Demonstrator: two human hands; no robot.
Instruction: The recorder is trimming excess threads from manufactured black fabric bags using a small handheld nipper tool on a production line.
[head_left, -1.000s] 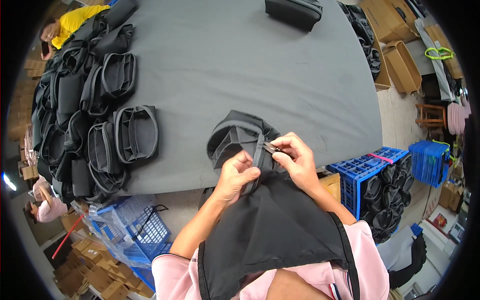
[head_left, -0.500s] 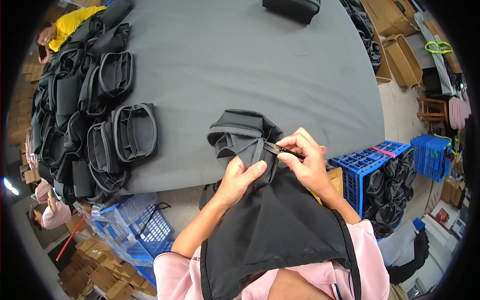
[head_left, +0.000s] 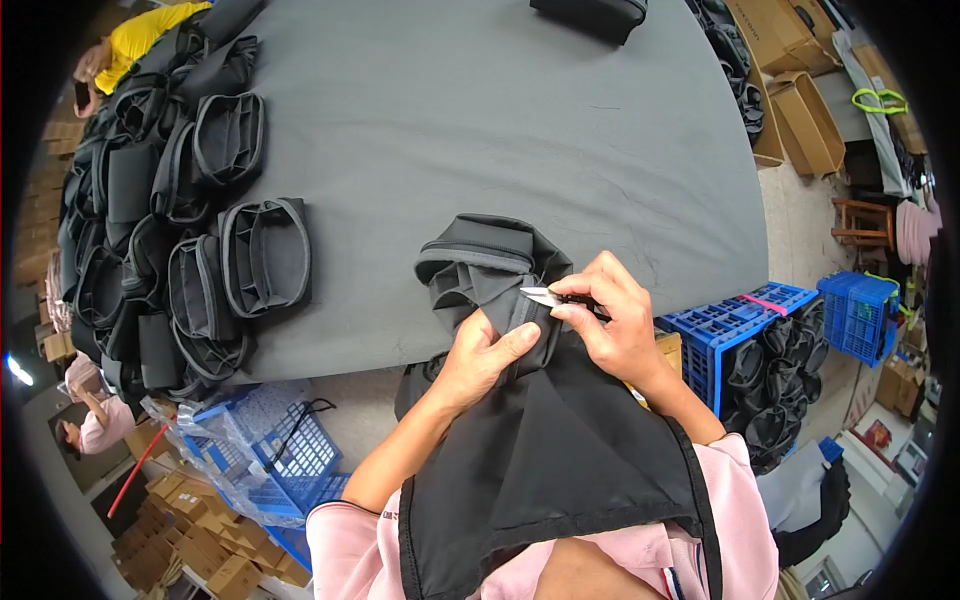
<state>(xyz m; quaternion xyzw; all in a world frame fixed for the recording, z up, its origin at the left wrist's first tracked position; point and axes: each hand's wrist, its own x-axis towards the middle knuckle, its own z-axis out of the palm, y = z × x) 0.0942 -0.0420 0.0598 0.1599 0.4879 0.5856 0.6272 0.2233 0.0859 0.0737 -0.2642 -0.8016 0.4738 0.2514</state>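
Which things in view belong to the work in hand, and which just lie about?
In the work:
black pouch, held by the left hand
small metal tool, in the right hand
likely, similar pouches heaped at left

Lying about:
cardboard boxes, lower left
wooden stool, right

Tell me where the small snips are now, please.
In the head view, the snips are just right of centre, in the right hand, their tips at the black pouch in the left hand.
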